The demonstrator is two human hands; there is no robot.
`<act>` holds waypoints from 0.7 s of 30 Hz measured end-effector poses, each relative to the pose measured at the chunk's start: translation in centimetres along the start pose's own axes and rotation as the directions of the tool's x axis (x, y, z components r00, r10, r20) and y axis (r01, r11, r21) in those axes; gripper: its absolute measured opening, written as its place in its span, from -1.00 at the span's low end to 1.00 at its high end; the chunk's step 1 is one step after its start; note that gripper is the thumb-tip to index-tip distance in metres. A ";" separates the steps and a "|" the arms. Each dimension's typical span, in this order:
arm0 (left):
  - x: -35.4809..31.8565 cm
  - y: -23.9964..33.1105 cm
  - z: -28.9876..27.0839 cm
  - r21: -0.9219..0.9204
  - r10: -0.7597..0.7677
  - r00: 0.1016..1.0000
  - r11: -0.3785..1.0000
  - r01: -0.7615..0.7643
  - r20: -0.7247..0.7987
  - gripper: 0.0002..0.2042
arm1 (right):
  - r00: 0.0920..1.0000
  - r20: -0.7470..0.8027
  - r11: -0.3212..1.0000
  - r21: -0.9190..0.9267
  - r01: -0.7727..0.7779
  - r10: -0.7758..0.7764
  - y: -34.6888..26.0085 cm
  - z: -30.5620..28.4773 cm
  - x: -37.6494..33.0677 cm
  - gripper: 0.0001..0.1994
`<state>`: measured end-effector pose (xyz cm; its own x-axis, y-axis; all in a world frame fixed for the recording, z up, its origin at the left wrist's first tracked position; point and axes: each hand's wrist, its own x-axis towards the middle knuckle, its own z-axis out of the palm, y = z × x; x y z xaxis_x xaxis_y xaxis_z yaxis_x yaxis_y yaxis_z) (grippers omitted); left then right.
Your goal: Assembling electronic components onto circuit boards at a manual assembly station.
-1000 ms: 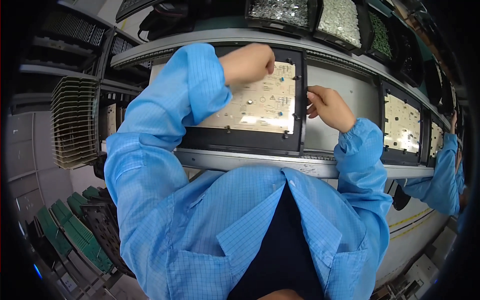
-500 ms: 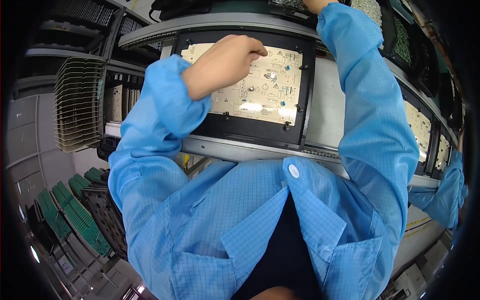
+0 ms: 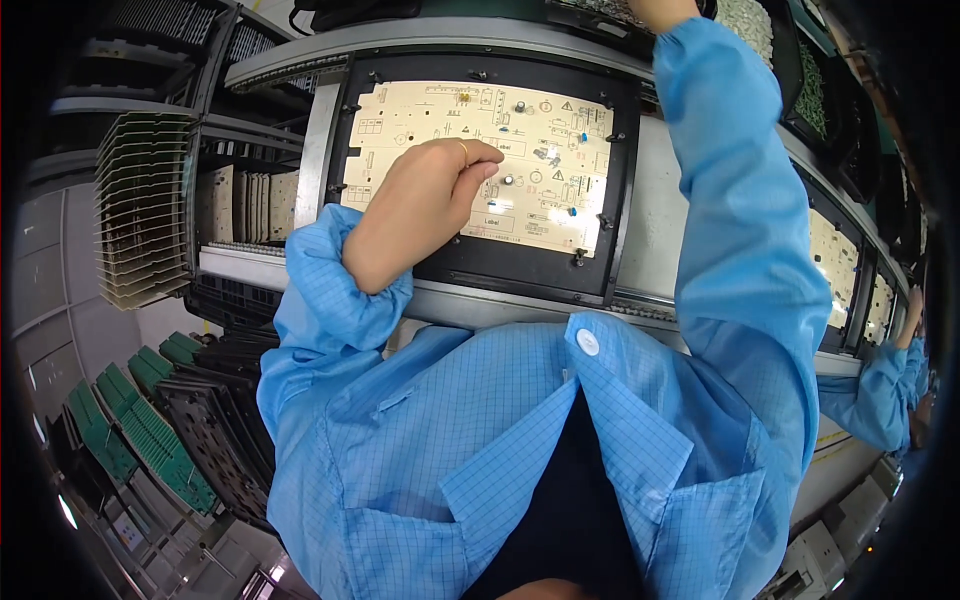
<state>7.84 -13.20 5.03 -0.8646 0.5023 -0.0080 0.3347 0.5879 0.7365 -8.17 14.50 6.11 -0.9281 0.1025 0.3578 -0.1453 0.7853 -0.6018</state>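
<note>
the cream circuit board [image 3: 480, 160] lies clamped in one black frame [image 3: 480, 275] on the conveyor rail [image 3: 520, 305], held flat for work. the left hand [image 3: 420, 205] rests on it with fingers curled almost closed — whether it pinches a part, i cannot tell. the right hand [image 3: 660, 10] reaches up to the bins; its grip is out of view.

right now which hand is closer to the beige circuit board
Left. The left hand rests curled on the circuit board; the right hand is raised above it, by the bins at the top edge.
</note>
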 end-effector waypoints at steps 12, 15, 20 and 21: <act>3.1 -2.9 4.9 0.280 0.192 0.981 0.944 -0.177 -0.028 -0.79 | 0.826 0.564 0.963 0.216 -0.162 0.012 -2.9 1.9 -16.0 -0.89; 3.2 -3.2 5.4 0.263 0.227 0.974 0.941 -0.214 -0.020 -0.81 | 0.809 0.584 0.907 0.308 -0.288 0.059 -2.1 1.6 -16.3 -0.89; 3.3 -3.0 5.7 0.242 0.260 0.964 0.940 -0.242 -0.045 -0.84 | 0.810 0.578 0.740 0.500 -0.450 0.101 -0.6 -0.3 -16.6 -0.86; 3.3 -2.9 5.6 0.244 0.261 0.964 0.939 -0.243 -0.042 -0.84 | 0.795 0.598 0.747 0.481 -0.458 0.101 -0.3 -0.5 -16.8 -0.86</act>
<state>6.07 -9.67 -0.94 -0.7621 0.6116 0.2126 0.6162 0.5844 0.5280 7.62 12.87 0.67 -0.9575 -0.2043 -0.2038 0.1513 0.2460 -0.9574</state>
